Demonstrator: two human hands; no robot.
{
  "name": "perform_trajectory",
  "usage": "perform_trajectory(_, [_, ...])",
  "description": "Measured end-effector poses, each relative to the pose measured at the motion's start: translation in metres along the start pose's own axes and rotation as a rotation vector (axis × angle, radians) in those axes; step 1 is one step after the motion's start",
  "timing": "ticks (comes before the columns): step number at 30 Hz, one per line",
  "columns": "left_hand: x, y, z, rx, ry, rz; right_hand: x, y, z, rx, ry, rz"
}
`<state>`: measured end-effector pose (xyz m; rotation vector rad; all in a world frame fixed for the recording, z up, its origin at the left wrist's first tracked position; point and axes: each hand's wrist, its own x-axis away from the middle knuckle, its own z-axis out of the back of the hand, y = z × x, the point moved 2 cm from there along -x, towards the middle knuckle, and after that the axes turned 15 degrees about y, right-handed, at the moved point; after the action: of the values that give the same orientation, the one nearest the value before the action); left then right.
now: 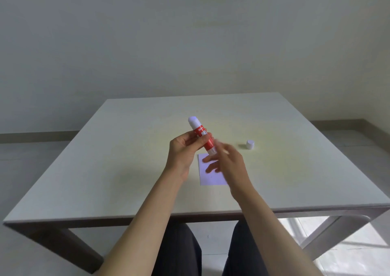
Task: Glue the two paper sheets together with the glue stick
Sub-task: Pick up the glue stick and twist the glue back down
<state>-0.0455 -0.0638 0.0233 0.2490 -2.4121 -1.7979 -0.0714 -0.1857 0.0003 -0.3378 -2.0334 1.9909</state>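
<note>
A red and white glue stick (203, 135) is held tilted above the table, its uncapped white glue end pointing up and away. My left hand (185, 149) grips its red middle. My right hand (226, 161) is blurred, close to the stick's lower white end, fingers apart; I cannot tell whether it touches the stick. The white cap (250, 144) stands on the table to the right. White paper (211, 173) lies flat below my hands, partly hidden by the right hand; it looks like one sheet or a stack.
The pale square table (126, 159) has its front edge just above my knees. A bare wall stands behind it, and a tiled floor shows on both sides.
</note>
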Motion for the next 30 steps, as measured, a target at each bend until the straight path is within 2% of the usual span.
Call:
perform_trajectory(1, [0.000,0.001,0.000,-0.011,-0.008,-0.006,-0.001,-0.001,0.001,-0.176,-0.142,-0.241])
perform_trajectory(2, [0.000,0.002,0.000,-0.016,-0.016,-0.009,-0.001,-0.001,0.002,-0.320,-0.252,-0.390])
perform_trajectory(4, [0.001,0.003,0.000,-0.020,-0.026,-0.017,0.000,-0.002,0.004,-0.482,-0.309,-0.444])
perform_trajectory(5, [0.001,0.004,-0.001,-0.020,-0.026,-0.022,0.000,-0.002,0.005,-0.498,-0.289,-0.367])
perform_trajectory(6, [0.001,0.003,-0.002,-0.019,-0.022,-0.024,0.001,-0.001,0.005,-0.437,-0.231,-0.189])
perform_trajectory(7, [0.001,0.003,-0.003,-0.016,-0.014,-0.022,0.003,0.000,0.006,-0.271,-0.116,0.078])
perform_trajectory(9, [0.002,0.000,-0.006,-0.006,0.000,-0.001,0.009,0.004,0.007,0.220,0.234,0.686])
perform_trajectory(10, [0.003,-0.002,-0.007,-0.007,0.004,0.007,0.011,0.007,0.007,0.387,0.355,0.915])
perform_trajectory(11, [0.004,-0.003,-0.008,-0.016,0.008,0.006,0.012,0.009,0.007,0.457,0.416,1.022])
perform_trajectory(12, [0.004,-0.004,-0.008,-0.024,0.011,0.000,0.012,0.011,0.006,0.446,0.420,0.977])
perform_trajectory(13, [0.004,-0.004,-0.008,-0.027,0.014,-0.003,0.011,0.010,0.007,0.349,0.373,0.775])
perform_trajectory(14, [0.004,-0.004,-0.007,-0.031,0.022,-0.006,0.009,0.007,0.008,0.189,0.273,0.482])
perform_trajectory(16, [0.002,-0.004,-0.005,-0.065,0.044,-0.015,0.004,0.006,0.007,-0.185,-0.034,-0.138])
perform_trajectory(17, [0.002,-0.004,-0.004,-0.078,0.047,-0.016,0.002,0.006,0.008,-0.344,-0.171,-0.375])
perform_trajectory(18, [0.002,-0.004,-0.004,-0.080,0.044,-0.014,0.001,0.007,0.009,-0.462,-0.256,-0.503])
perform_trajectory(20, [0.002,-0.003,-0.004,-0.079,0.042,-0.019,0.002,0.006,0.010,-0.569,-0.281,-0.501])
perform_trajectory(21, [0.001,-0.003,-0.005,-0.086,0.052,-0.026,0.002,0.007,0.009,-0.583,-0.244,-0.409])
perform_trajectory(22, [0.000,-0.003,-0.005,-0.097,0.068,-0.032,0.004,0.007,0.009,-0.529,-0.172,-0.232])
perform_trajectory(23, [0.000,-0.004,-0.006,-0.111,0.084,-0.036,0.006,0.007,0.009,-0.372,-0.065,0.027])
perform_trajectory(25, [0.001,-0.007,-0.007,-0.124,0.106,-0.023,0.007,0.010,0.010,0.147,0.246,0.639])
perform_trajectory(27, [0.002,-0.012,-0.008,-0.153,0.134,-0.022,0.008,0.015,0.007,0.512,0.382,1.098])
perform_trajectory(28, [0.002,-0.014,-0.008,-0.189,0.161,-0.039,0.006,0.017,0.007,0.595,0.370,1.199])
perform_trajectory(30, [0.001,-0.015,-0.004,-0.271,0.219,-0.091,-0.006,0.020,0.014,0.634,0.296,1.189])
